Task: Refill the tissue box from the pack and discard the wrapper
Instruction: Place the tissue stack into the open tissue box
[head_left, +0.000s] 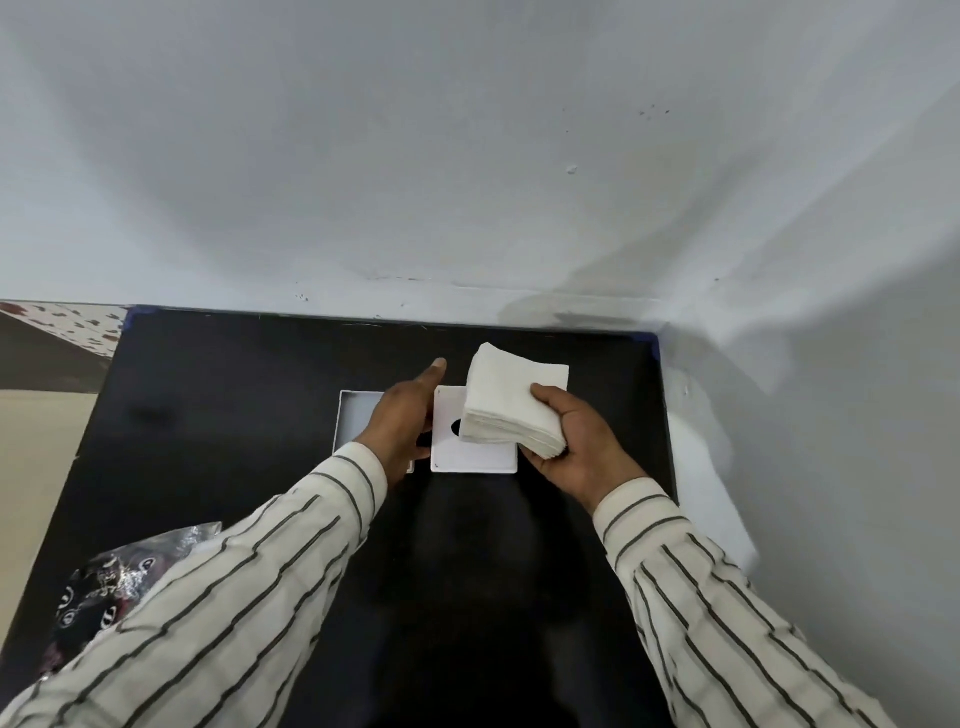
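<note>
Tissues (506, 402), bare of any wrapper, are held as a thick white stack in the right hand (574, 447), thumb on top and fingers beneath, with the near right corner pinched and the far edge unsupported. The stack is carried just above the lid (470, 457), a white square panel with a dark oval slot, which lies flat on the black table (234, 395). Immediately left of the lid the open tissue box (356, 415) is seen, its interior apparently empty. The left hand (408, 415) is extended flat over the box, fingers straight, nothing gripped. The crinkled wrapper (111, 582) lies well to the near left of the lid and has not been discarded.

Risks noted: a one-corner hold may allow the stack to fan or shed sheets. The box mouth is partly covered by the left hand, so entry could be obstructed. A stack lowered askew may catch on the box walls and crumple. The light box may be pushed along the smooth table if not steadied.
</note>
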